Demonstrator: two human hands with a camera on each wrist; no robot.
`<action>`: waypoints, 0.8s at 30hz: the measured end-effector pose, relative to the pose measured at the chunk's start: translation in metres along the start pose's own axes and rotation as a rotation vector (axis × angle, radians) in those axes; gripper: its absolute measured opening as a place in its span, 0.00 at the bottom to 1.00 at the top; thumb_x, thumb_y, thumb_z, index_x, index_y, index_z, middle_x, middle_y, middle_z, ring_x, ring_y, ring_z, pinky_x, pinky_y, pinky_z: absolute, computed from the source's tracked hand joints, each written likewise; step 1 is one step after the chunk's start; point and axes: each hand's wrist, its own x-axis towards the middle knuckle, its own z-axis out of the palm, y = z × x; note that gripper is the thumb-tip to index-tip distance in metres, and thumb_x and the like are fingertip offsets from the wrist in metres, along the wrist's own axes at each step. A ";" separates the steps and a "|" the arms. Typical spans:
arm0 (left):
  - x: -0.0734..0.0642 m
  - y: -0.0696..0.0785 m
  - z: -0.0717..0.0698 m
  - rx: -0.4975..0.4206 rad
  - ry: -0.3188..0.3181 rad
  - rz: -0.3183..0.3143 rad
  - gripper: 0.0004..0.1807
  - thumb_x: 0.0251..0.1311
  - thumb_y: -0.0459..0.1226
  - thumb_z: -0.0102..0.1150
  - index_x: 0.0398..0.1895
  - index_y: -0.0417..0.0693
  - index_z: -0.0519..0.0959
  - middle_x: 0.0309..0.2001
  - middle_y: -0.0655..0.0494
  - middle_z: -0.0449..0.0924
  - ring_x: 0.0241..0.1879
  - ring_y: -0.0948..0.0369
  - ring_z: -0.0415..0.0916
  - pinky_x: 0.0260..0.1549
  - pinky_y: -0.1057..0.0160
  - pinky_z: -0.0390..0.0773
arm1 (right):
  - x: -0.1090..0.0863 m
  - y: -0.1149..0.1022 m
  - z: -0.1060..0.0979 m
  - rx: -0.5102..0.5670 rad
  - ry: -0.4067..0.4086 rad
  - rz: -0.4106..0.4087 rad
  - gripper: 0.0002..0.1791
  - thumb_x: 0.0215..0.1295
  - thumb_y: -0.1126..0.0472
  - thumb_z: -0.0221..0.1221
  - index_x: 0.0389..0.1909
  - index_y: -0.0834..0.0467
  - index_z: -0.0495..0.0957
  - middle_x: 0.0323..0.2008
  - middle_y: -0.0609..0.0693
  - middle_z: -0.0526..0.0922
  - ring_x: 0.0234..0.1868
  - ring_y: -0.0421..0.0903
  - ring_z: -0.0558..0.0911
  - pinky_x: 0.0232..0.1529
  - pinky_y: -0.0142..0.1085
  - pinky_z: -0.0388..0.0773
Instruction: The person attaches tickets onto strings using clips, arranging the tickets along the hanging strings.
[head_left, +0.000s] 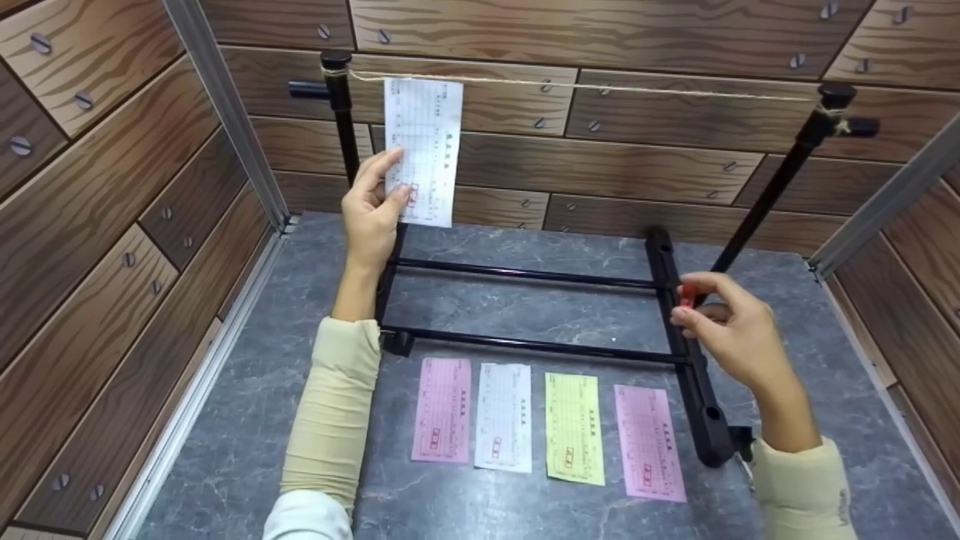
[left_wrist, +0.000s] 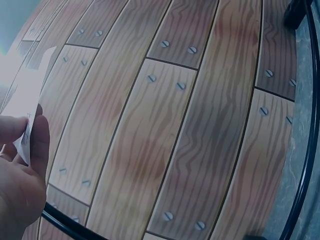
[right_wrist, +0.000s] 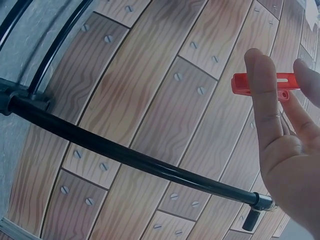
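Note:
In the head view my left hand [head_left: 375,202] pinches a white printed slip [head_left: 427,150] between thumb and fingers near its lower left edge. The slip is upright, its top edge right at the string [head_left: 600,88] that runs between two black posts. My right hand [head_left: 739,326] holds a small red clothespin [head_left: 687,295] between thumb and fingertips, beside the right post. The right wrist view shows the red clothespin [right_wrist: 242,84] lying across the fingers. In the left wrist view the white slip [left_wrist: 31,95] is seen nearly edge-on, glaring with light.
A black rack frame [head_left: 525,345] stands on the grey marbled surface [head_left: 315,450]. In front of it lie a pink slip [head_left: 442,409], a white slip [head_left: 504,416], a yellow slip [head_left: 574,427] and another pink slip [head_left: 649,442] in a row. Wood-patterned walls [head_left: 112,225] enclose three sides.

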 end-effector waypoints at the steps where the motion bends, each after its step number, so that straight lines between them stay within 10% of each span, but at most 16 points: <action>1: 0.000 -0.001 0.001 -0.003 -0.007 0.002 0.24 0.55 0.13 0.53 0.58 0.22 0.75 0.58 0.39 0.73 0.42 0.55 0.79 0.36 0.64 0.82 | 0.000 0.000 0.000 -0.011 -0.002 0.003 0.22 0.62 0.75 0.65 0.58 0.66 0.77 0.46 0.55 0.78 0.36 0.38 0.86 0.33 0.31 0.83; 16: 0.008 -0.002 0.000 -0.058 0.029 -0.057 0.25 0.56 0.14 0.53 0.59 0.25 0.75 0.59 0.42 0.76 0.36 0.56 0.79 0.34 0.65 0.81 | 0.011 -0.022 0.007 -0.066 -0.046 -0.063 0.25 0.62 0.73 0.66 0.61 0.65 0.77 0.47 0.58 0.81 0.35 0.34 0.84 0.33 0.27 0.81; 24: 0.012 0.001 -0.003 -0.109 0.081 -0.072 0.26 0.55 0.13 0.52 0.60 0.24 0.74 0.59 0.39 0.77 0.31 0.58 0.80 0.33 0.64 0.82 | 0.036 -0.056 0.017 -0.117 -0.023 -0.271 0.25 0.55 0.77 0.69 0.56 0.68 0.79 0.42 0.56 0.84 0.34 0.35 0.82 0.35 0.23 0.79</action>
